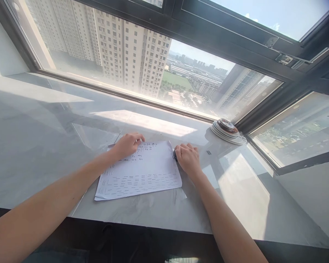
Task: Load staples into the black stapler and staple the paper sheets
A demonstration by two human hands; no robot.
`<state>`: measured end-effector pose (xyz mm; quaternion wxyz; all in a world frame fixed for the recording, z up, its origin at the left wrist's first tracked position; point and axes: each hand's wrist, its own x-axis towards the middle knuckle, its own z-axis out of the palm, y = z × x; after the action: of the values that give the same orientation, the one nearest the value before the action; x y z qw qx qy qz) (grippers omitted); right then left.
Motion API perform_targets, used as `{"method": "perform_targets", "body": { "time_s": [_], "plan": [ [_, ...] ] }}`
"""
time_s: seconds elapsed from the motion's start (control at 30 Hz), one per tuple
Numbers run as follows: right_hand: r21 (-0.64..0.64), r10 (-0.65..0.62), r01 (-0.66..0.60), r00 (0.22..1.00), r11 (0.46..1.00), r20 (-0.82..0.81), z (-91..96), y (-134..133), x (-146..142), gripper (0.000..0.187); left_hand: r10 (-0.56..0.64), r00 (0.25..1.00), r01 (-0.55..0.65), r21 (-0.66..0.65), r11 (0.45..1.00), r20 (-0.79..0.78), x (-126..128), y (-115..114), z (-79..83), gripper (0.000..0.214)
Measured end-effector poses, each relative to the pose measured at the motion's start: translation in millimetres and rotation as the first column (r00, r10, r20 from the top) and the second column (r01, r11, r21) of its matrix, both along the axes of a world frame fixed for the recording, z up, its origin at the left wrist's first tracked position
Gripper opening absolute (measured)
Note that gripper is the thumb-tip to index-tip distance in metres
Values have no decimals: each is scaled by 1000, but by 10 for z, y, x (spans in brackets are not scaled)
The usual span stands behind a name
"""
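Note:
A stack of white paper sheets [153, 166] lies slightly turned on the grey marbled sill. Handwritten notes are near its top, and rows of short dark dashes run along its sides and lower half. Resting over the upper left part of the stack, my left hand [128, 145] has loosely bent fingers with the fingertips at the top edge. Just off the right edge, my right hand [188, 157] is curled around a small black object [175, 155]. Most of that object is hidden by the fingers, so its kind does not show.
To the right of my right hand are small dark strips [209, 152] on the sill. A pile of round plates or discs [228, 130] stands in the corner by the dark window frame [263, 106]. The sill's front edge [142, 224] runs below my forearms.

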<state>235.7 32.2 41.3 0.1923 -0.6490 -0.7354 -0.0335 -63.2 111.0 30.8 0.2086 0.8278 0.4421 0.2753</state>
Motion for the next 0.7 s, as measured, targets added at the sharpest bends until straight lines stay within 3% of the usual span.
{"method": "perform_targets", "body": {
  "time_s": [0.27,0.37,0.43,0.57,0.7],
  "plan": [
    [112,14,-38,978,993,210,-93,-15,-81,53,-21,1000,21,-12,1000,0,-25,38,-33,28],
    [95,26,-50,972,994,232,-95,-24,-107,52,-27,1000,27,-2,1000,-11,-26,47,-36,28],
    [81,30,-44,985,996,171,-72,-28,-66,50,-40,999,40,3,999,-28,-21,56,-38,27],
    [53,58,-53,992,997,-113,7,-34,193,42,-54,997,57,42,998,-55,-9,83,-65,27],
    [-74,224,-254,933,964,-281,49,-44,479,36,-70,996,74,64,995,-62,0,111,-99,27]
  ]
}}
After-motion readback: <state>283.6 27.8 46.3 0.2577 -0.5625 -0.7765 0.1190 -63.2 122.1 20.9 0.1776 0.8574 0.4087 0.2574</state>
